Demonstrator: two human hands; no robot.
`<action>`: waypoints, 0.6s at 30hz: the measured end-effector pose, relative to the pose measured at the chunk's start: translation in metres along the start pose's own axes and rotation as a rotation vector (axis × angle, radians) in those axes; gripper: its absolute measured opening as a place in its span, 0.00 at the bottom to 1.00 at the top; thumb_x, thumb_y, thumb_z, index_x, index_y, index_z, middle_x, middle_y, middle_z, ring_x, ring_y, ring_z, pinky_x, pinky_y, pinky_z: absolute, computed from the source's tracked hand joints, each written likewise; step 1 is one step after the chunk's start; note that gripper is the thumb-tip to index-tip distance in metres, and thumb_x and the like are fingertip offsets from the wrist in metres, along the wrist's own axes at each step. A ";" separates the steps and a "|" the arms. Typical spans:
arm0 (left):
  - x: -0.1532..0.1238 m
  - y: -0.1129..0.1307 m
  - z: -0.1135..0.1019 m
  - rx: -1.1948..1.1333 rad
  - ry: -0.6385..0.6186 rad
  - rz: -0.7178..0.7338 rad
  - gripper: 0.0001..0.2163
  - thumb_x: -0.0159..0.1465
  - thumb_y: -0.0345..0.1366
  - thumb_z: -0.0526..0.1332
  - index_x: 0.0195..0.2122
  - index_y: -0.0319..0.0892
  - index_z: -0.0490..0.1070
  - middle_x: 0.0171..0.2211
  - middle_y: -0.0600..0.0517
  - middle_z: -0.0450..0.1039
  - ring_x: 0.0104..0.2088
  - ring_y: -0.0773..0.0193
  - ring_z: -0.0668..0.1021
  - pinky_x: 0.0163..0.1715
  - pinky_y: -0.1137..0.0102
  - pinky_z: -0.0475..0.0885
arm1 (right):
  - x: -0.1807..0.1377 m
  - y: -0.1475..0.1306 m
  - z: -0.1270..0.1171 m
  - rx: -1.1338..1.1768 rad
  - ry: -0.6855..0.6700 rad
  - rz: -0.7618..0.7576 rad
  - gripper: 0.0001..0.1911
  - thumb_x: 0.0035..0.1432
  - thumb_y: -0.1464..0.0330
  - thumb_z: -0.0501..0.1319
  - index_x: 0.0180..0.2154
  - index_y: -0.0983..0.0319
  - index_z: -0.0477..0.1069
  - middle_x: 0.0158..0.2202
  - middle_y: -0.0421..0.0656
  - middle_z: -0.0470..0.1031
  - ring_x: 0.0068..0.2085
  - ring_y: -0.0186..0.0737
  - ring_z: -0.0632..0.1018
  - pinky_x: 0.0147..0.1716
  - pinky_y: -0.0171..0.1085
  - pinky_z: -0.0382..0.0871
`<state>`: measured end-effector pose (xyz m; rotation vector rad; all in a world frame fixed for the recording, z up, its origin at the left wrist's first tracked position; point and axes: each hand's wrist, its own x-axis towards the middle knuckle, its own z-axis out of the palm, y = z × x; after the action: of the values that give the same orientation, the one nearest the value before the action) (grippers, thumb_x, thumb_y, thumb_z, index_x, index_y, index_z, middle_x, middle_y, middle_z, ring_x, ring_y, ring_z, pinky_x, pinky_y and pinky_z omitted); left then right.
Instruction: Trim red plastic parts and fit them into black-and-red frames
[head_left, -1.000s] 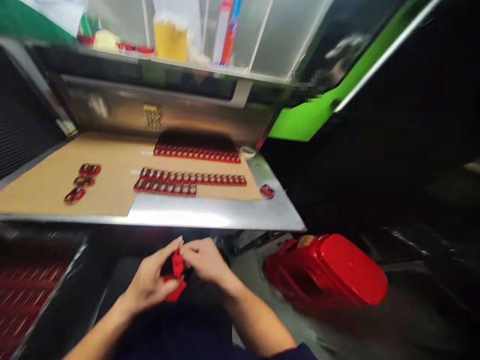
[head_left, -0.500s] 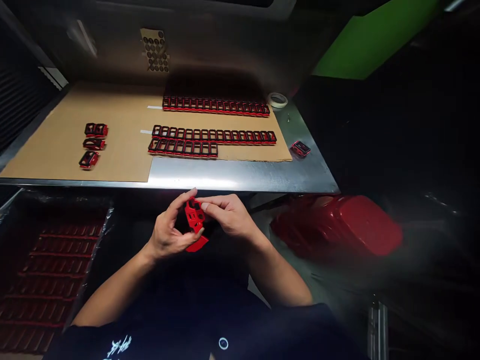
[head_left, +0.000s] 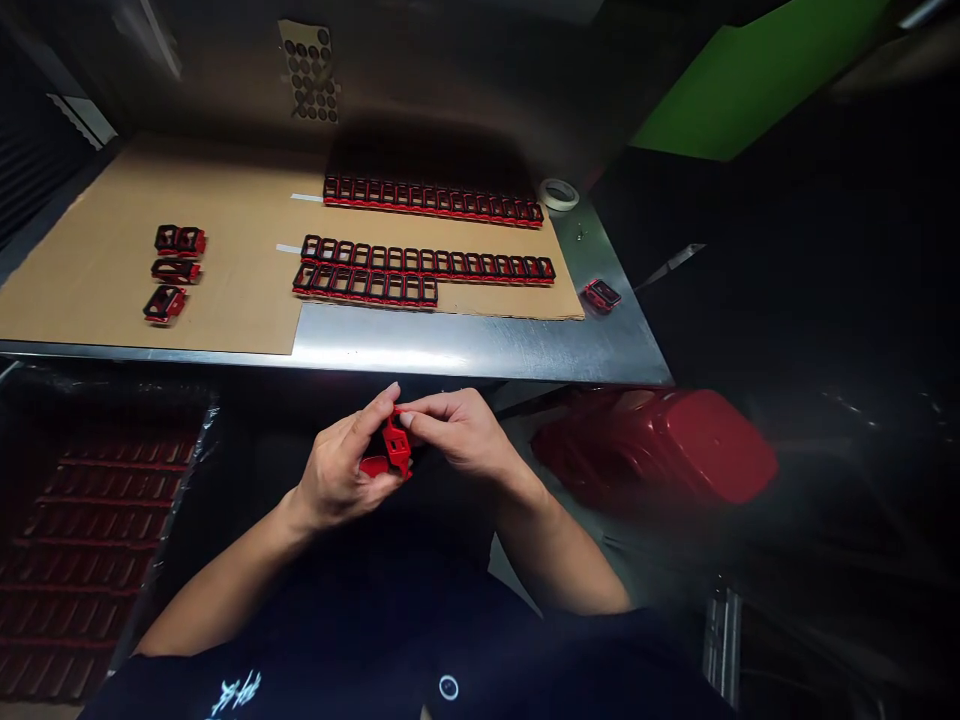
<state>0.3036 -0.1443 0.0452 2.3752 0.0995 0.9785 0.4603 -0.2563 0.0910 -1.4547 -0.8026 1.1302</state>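
Note:
My left hand (head_left: 346,465) grips a red plastic part (head_left: 397,445) with cut-outs, held in front of the metal table's near edge. The fingers and thumb wrap round its sides. My right hand (head_left: 465,435) pinches at the part's upper end with thumb and forefinger; what lies between those fingertips is too small to make out. On the table, rows of similar red-and-black framed parts (head_left: 427,262) stand side by side on cardboard. A smaller group of such parts (head_left: 176,240) sits at the left.
Cardboard (head_left: 225,290) covers much of the metal table (head_left: 480,345). A tape roll (head_left: 559,194) and a single red-and-black part (head_left: 601,294) lie at the right. Below left is a plastic-lined box (head_left: 97,540) of rowed parts. A red stool-like object (head_left: 705,445) stands below right.
The red part has turned in my left hand, so a narrower side now faces me. My right fingertips stay at its upper end. The view has shifted slightly.

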 end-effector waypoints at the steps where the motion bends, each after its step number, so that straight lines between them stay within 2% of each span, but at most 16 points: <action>1: -0.001 -0.001 0.001 0.009 0.011 0.029 0.42 0.56 0.27 0.67 0.71 0.42 0.52 0.63 0.37 0.69 0.56 0.50 0.80 0.52 0.61 0.81 | -0.001 -0.002 0.000 -0.011 0.001 0.002 0.16 0.59 0.64 0.63 0.40 0.68 0.84 0.29 0.42 0.82 0.30 0.36 0.78 0.33 0.34 0.70; 5: -0.003 -0.005 0.003 0.023 0.024 0.106 0.42 0.56 0.26 0.67 0.71 0.42 0.50 0.64 0.35 0.67 0.56 0.49 0.79 0.49 0.60 0.82 | -0.001 -0.004 0.002 -0.114 0.017 -0.014 0.15 0.59 0.65 0.62 0.36 0.69 0.84 0.28 0.43 0.81 0.30 0.36 0.78 0.33 0.34 0.70; 9: -0.001 -0.004 0.001 0.032 0.026 0.116 0.42 0.56 0.25 0.66 0.71 0.44 0.50 0.64 0.36 0.67 0.56 0.49 0.80 0.48 0.60 0.83 | 0.000 -0.001 0.003 -0.148 0.035 -0.015 0.14 0.58 0.65 0.63 0.36 0.69 0.84 0.30 0.44 0.82 0.30 0.37 0.78 0.31 0.33 0.70; 15: 0.004 0.005 -0.007 -0.011 -0.021 -0.007 0.41 0.58 0.31 0.68 0.71 0.43 0.52 0.62 0.40 0.71 0.53 0.52 0.81 0.49 0.64 0.82 | -0.002 0.000 -0.004 -0.006 -0.093 -0.037 0.17 0.61 0.65 0.62 0.47 0.68 0.82 0.34 0.43 0.83 0.32 0.36 0.80 0.34 0.34 0.71; 18: 0.006 0.008 -0.010 -0.029 -0.039 -0.045 0.40 0.58 0.33 0.69 0.71 0.44 0.53 0.60 0.42 0.73 0.52 0.53 0.82 0.49 0.66 0.82 | -0.003 -0.003 -0.006 -0.020 -0.105 -0.051 0.17 0.62 0.65 0.61 0.47 0.68 0.82 0.33 0.43 0.82 0.31 0.35 0.79 0.33 0.33 0.71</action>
<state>0.3005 -0.1447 0.0592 2.3546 0.1231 0.9061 0.4655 -0.2602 0.0940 -1.3929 -0.9216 1.1705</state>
